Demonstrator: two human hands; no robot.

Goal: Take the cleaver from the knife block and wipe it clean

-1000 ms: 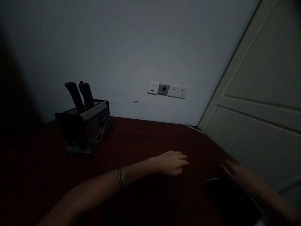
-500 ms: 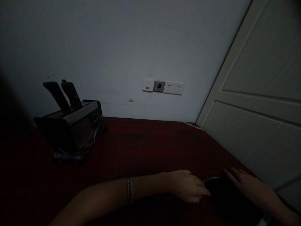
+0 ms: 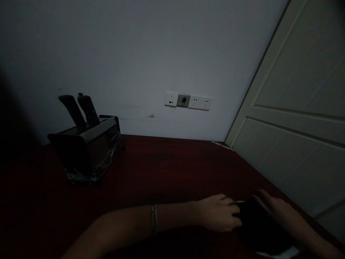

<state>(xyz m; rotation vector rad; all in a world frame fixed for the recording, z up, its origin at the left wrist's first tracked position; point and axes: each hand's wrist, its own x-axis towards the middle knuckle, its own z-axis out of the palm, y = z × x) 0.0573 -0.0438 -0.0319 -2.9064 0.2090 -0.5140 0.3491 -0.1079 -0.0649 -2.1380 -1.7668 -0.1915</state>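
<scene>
Left hand (image 3: 219,214) shifted from mid-frame to the lower right, its fingers now at the left side of the black object (image 3: 265,228), more of a pale edge (image 3: 284,254) showing at the bottom right.

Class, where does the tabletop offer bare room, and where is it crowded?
Bare tabletop lies between the toaster, wall, pale panel and left forearm. Near right is crowded: the left hand and right hand flank a dark object too dim to identify. Far left: too dark.
</scene>
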